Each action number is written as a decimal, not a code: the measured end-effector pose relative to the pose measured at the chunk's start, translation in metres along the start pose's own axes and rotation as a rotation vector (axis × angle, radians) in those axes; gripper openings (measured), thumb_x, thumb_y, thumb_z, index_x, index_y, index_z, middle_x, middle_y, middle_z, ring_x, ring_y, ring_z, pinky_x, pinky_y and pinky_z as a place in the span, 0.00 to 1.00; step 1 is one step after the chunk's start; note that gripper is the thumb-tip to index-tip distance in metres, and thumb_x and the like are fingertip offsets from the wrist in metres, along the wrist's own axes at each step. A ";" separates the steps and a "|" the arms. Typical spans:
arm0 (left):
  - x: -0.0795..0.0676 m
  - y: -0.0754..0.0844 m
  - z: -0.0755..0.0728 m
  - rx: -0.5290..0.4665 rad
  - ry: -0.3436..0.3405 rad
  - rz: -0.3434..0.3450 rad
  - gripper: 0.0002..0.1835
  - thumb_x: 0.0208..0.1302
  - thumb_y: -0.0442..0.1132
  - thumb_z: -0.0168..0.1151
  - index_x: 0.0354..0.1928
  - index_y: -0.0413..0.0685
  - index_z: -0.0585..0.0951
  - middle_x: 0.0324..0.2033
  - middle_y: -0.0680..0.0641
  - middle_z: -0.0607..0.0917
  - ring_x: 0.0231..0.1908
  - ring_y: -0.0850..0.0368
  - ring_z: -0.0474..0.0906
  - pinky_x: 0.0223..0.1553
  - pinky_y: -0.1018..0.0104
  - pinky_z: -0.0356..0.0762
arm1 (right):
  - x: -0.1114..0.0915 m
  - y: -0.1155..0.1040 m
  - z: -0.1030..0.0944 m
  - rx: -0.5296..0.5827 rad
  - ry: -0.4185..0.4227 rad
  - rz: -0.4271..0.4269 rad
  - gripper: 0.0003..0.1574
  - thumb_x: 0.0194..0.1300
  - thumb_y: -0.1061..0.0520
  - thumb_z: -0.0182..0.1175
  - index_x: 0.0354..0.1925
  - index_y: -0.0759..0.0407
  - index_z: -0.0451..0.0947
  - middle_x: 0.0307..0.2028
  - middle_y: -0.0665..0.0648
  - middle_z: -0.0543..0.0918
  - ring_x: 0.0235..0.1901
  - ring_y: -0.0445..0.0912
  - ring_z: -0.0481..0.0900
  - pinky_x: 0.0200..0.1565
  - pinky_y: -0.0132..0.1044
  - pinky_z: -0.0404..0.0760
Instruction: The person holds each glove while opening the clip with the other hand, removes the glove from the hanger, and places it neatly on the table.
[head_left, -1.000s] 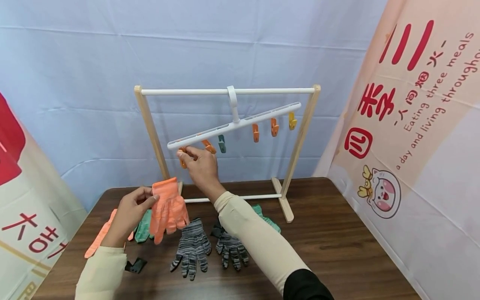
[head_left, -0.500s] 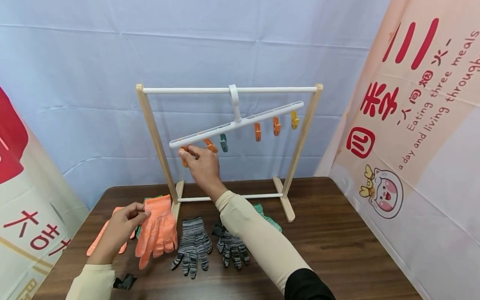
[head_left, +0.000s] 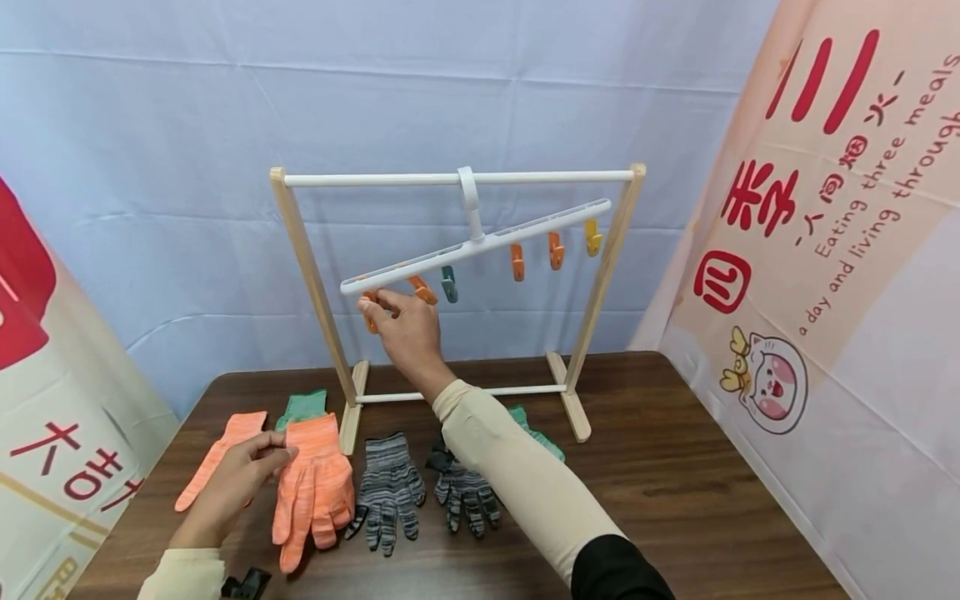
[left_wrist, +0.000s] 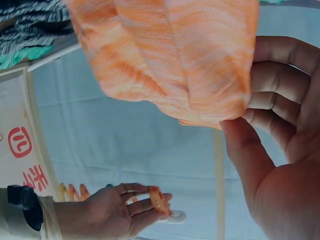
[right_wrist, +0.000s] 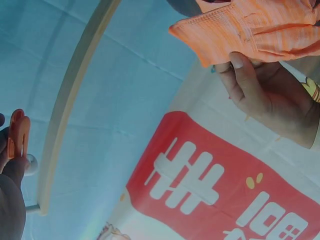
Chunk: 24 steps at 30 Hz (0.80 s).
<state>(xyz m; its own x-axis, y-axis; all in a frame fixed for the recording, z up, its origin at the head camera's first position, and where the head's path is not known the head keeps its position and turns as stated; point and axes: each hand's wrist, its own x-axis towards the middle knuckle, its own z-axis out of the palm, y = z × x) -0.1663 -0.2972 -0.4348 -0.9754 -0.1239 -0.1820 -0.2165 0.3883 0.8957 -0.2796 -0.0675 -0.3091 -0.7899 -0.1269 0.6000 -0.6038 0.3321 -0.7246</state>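
My left hand (head_left: 232, 483) pinches an orange knit glove (head_left: 315, 492) at the side of its cuff, thumb against fingers. The glove hangs fingers-down low at the table's left, overlapping a green glove (head_left: 303, 407). My right hand (head_left: 411, 337) pinches an orange clothespin (right_wrist: 19, 136) at the low left end of a white clip hanger (head_left: 420, 265). That hanger hooks over the rack's top bar and slopes down to the left. Along it hang another orange clip (head_left: 422, 289), a dark green clip (head_left: 449, 284), two more orange clips and a yellow clip (head_left: 593, 237).
The wooden rack (head_left: 611, 267) stands at the back of the brown table (head_left: 675, 500). Another orange glove (head_left: 225, 450) lies left; two grey striped gloves (head_left: 390, 492) lie in front. A green glove (head_left: 536, 433) shows behind my right sleeve. A black object (head_left: 246, 583) lies near my left sleeve.
My left hand has lowered the orange glove toward the table and slightly left, uncovering the green glove's cuff. The right hand keeps its pinch on the clothespin.
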 end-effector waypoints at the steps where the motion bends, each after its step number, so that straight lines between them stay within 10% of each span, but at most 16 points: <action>1: -0.001 -0.003 -0.003 0.008 -0.014 0.006 0.19 0.65 0.48 0.54 0.48 0.39 0.70 0.33 0.44 0.74 0.30 0.52 0.71 0.31 0.58 0.72 | 0.000 0.000 -0.001 -0.003 -0.001 -0.001 0.14 0.59 0.43 0.60 0.41 0.45 0.84 0.34 0.41 0.84 0.20 0.37 0.69 0.20 0.30 0.65; 17: 0.015 -0.050 -0.028 0.119 -0.005 -0.122 0.18 0.66 0.45 0.51 0.50 0.39 0.69 0.25 0.48 0.72 0.21 0.55 0.66 0.22 0.59 0.68 | -0.001 0.003 -0.002 0.004 -0.012 0.001 0.16 0.59 0.42 0.59 0.43 0.44 0.83 0.34 0.43 0.84 0.28 0.37 0.76 0.26 0.30 0.70; 24: 0.019 -0.060 -0.024 0.206 -0.027 -0.071 0.15 0.66 0.44 0.50 0.43 0.36 0.72 0.32 0.44 0.77 0.30 0.53 0.72 0.28 0.59 0.72 | -0.001 0.003 -0.002 -0.019 -0.015 -0.002 0.17 0.59 0.41 0.59 0.44 0.44 0.82 0.35 0.42 0.84 0.29 0.34 0.75 0.27 0.29 0.71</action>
<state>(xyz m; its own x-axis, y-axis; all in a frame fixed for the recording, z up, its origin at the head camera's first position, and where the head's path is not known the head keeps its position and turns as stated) -0.1712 -0.3445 -0.4828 -0.9575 -0.1342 -0.2553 -0.2859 0.5581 0.7790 -0.2807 -0.0640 -0.3112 -0.7905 -0.1414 0.5959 -0.6030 0.3499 -0.7169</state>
